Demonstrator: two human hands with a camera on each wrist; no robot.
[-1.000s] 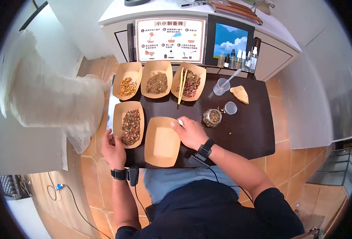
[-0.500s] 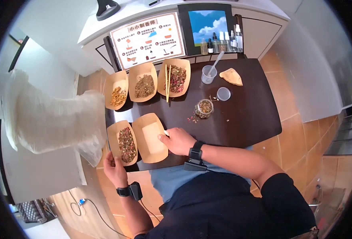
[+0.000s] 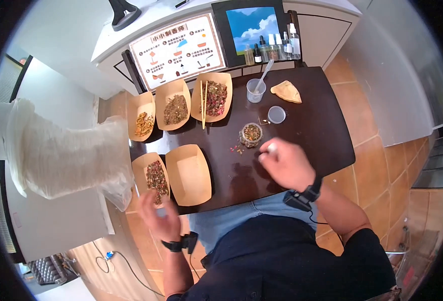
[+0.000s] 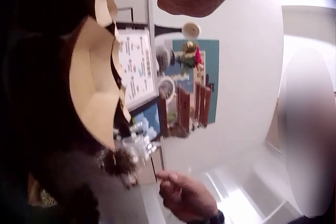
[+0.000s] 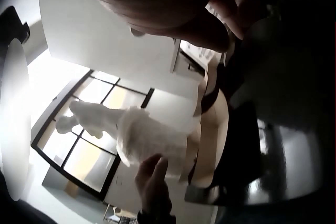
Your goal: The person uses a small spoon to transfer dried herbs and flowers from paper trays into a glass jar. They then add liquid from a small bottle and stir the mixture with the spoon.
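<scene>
Blurred in the head view, my left hand (image 3: 160, 220) is at the near edge of a paper tray (image 3: 137, 168) of dried petals and herbs. Its fingers are loosely bent and overlap the tray's near end. Right beside it sits a paper tray with only its bare bottom showing (image 3: 187, 175). My right hand (image 3: 291, 165) hovers over the table's near right part, fingers loosely bent, a small white patch showing on one finger. Just beyond its fingertips stands a small clear jar (image 3: 251, 134) of dried herb mix, with a few scattered petals (image 3: 237, 149) beside it.
Three paper trays stand behind: yellowish pieces (image 3: 143, 125), brown bits (image 3: 175, 110), and red-green petals under yellow tongs (image 3: 204, 105). Further right are a plastic cup (image 3: 255, 93) with a stirrer, a round lid (image 3: 276, 115), a tan folded piece (image 3: 286, 92) and several bottles (image 3: 276, 50).
My right hand has let go of the bare tray and moved right, toward the jar. That tray now stands next to the filled one. My left hand has drawn back a little.
</scene>
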